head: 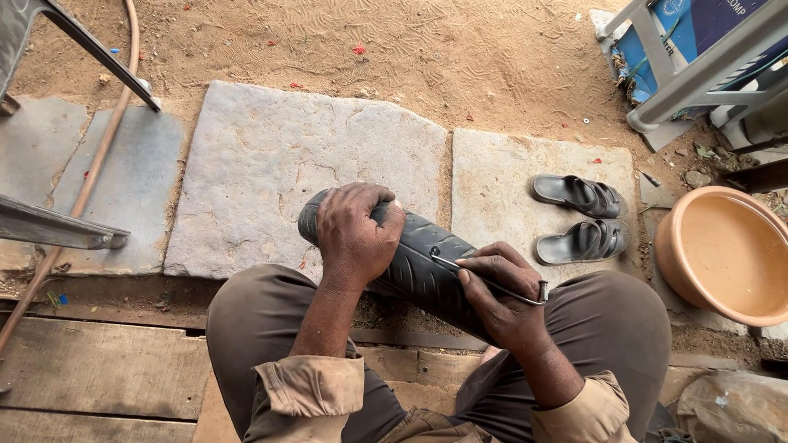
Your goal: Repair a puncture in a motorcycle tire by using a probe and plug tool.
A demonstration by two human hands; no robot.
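A black rubber tyre (419, 262) with tread grooves stands between my knees, its top resting over the stone slabs. My left hand (355, 234) is clamped over the tyre's upper left end. My right hand (502, 295) holds a thin metal tool (492, 283) with a bent end, its tip pressed against a small dark spot on the tread. The tyre's lower part is hidden behind my legs.
Flat stone slabs (271, 164) lie ahead on sandy ground. A pair of grey sandals (581, 217) sits to the right, beside an orange basin of cloudy water (726, 254). Plastic chair legs (681, 66) stand at top right, metal bars (57, 230) and a hose (98, 156) at left.
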